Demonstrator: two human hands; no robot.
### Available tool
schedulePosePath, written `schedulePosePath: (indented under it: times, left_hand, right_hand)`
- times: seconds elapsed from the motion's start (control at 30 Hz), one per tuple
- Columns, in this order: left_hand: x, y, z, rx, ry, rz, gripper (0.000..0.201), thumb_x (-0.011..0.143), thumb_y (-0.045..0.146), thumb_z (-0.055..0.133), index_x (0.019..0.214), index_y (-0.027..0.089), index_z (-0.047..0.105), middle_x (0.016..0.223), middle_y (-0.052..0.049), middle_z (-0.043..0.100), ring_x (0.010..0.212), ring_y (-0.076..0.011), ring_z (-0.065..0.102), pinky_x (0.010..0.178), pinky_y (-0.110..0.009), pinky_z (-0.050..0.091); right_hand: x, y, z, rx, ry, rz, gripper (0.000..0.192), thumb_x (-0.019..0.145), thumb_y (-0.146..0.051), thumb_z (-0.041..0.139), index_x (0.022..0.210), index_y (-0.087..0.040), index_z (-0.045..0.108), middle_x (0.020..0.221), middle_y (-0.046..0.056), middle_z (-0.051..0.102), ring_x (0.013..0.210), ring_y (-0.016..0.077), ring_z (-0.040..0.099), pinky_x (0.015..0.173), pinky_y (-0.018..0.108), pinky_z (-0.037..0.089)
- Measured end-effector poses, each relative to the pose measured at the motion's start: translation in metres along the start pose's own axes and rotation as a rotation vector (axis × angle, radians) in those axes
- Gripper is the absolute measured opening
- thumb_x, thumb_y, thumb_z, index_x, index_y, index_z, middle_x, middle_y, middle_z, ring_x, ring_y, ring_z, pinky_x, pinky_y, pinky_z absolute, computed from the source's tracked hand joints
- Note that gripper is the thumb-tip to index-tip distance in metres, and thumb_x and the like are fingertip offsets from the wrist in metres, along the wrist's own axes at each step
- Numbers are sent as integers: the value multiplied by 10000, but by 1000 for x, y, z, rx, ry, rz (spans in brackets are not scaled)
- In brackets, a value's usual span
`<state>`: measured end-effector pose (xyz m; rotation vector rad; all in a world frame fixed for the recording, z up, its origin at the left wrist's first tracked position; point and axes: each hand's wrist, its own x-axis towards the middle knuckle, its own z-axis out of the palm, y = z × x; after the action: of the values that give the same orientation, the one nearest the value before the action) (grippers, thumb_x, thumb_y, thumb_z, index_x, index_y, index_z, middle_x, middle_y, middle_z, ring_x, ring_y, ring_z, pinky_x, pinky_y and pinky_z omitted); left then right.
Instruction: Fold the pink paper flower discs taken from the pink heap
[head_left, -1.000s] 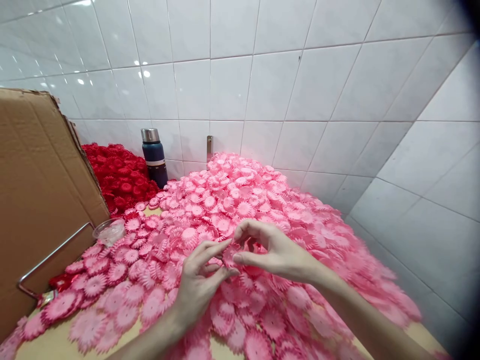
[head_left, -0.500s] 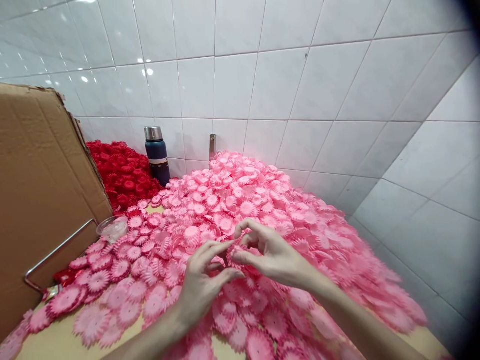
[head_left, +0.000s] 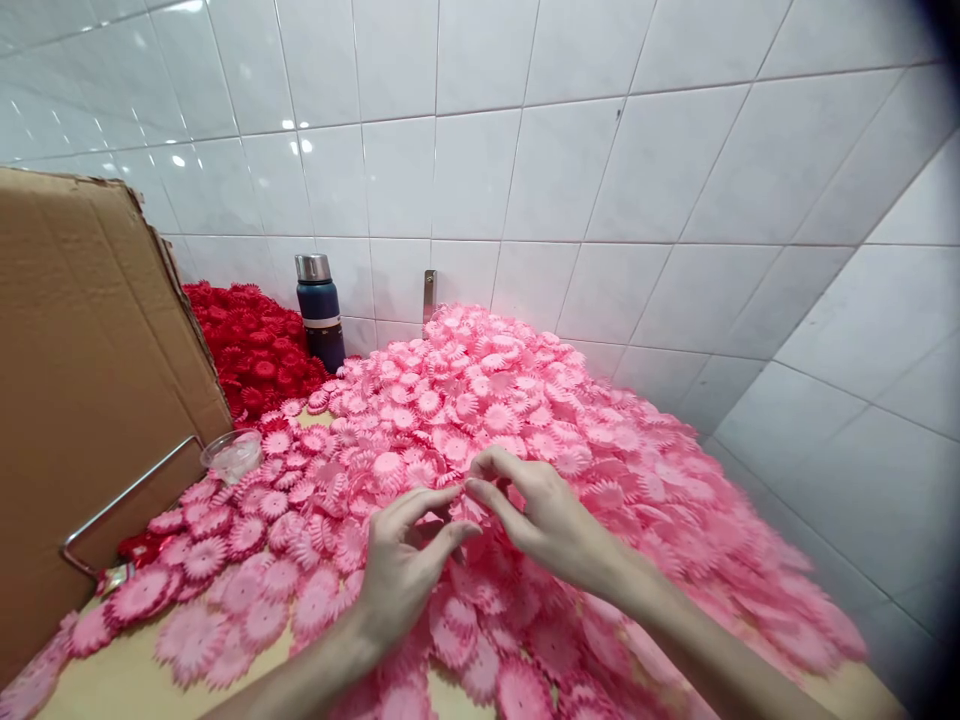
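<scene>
My left hand (head_left: 401, 560) is raised over the pile of pink scalloped discs (head_left: 499, 415), its index finger and thumb apart. My right hand (head_left: 547, 515) faces it from the right, with thumb and index finger pinched together near my left index fingertip. Whatever is in that pinch blends into the pink discs behind it, so I cannot make it out. The discs are thin with frilled edges, and many have a small hole or dot in the centre. They lie heaped around and below both hands.
A cardboard box (head_left: 90, 370) stands at the left, with a bent metal rod (head_left: 131, 490) in front. Beyond are a clear plastic dish (head_left: 232, 455), a red pile of similar pieces (head_left: 255, 355) and a dark blue bottle (head_left: 321, 320). White wall tiles (head_left: 472, 175) border the back.
My right thumb and index finger have come together from a wider curl. My left hand stays almost in place. The whole view has shifted slightly.
</scene>
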<state>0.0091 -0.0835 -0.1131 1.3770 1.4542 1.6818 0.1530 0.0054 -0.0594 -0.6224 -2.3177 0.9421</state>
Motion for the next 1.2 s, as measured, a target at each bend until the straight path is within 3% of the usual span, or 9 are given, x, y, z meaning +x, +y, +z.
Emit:
schedulePosePath:
  times: [0.27,0.43,0.53,0.63,0.73,0.83,0.97,1.03,1.2]
  left_hand:
    - [2,6,2,-136,78,-10,170,808,303,721,921,176,709,754,-10,661,629,-112,600,566,-205,512]
    - [2,8,4,-194,113,-39,176,800,316,724,860,155,687,704,-1,639,574,-89,556,499,-172,464]
    - [4,3,2,-236,137,-75,201,817,339,702,850,142,675,624,25,581,486,-61,485,434,-158,409]
    - [8,-4,0,-268,175,-104,231,813,349,703,887,132,676,615,31,569,472,-63,492,442,-173,429]
    - [9,-7,1,-275,172,-111,288,776,333,742,987,144,690,734,-2,629,580,-99,586,542,-212,516]
    - [7,-5,5,-313,125,-127,347,742,293,778,1061,183,698,864,-31,669,753,-147,652,660,-252,574]
    - [4,-3,7,-357,37,-105,326,741,232,781,1059,192,717,872,-46,691,754,-161,663,693,-294,594]
    - [4,-4,6,-338,23,-71,295,731,204,786,1021,191,738,873,-50,686,736,-157,652,686,-294,591]
    - [3,-7,5,-244,14,-23,304,690,151,804,987,201,760,812,-36,652,718,-147,620,659,-266,568]
  right_hand:
    - [1,-5,5,87,329,29,179,961,-318,482,833,-205,533,765,34,605,672,168,577,579,293,467]
    - [-1,-4,16,159,466,38,182,949,-370,509,853,-216,530,762,31,586,669,171,577,577,301,486]
    - [0,-2,5,252,694,-37,133,953,-356,509,903,-233,498,809,35,596,689,176,593,611,329,507]
    - [3,6,-24,253,973,-38,201,899,-412,587,915,-244,478,860,38,610,743,208,629,631,361,509]
    - [6,14,-47,-10,782,114,425,770,-462,718,1088,-251,532,1147,109,611,986,301,620,736,441,517]
    - [6,15,-46,-187,530,131,395,802,-508,661,1087,-241,606,1211,131,595,1021,319,597,783,475,513]
    - [1,4,-21,120,15,135,302,849,-432,642,1056,-214,613,998,100,689,876,244,656,734,393,552]
    - [1,-1,-10,285,-76,125,297,831,-376,677,1056,-202,594,891,65,705,804,213,671,702,355,555]
    - [2,0,-4,431,-81,198,261,790,-274,709,994,-177,579,784,34,706,711,177,660,659,318,526]
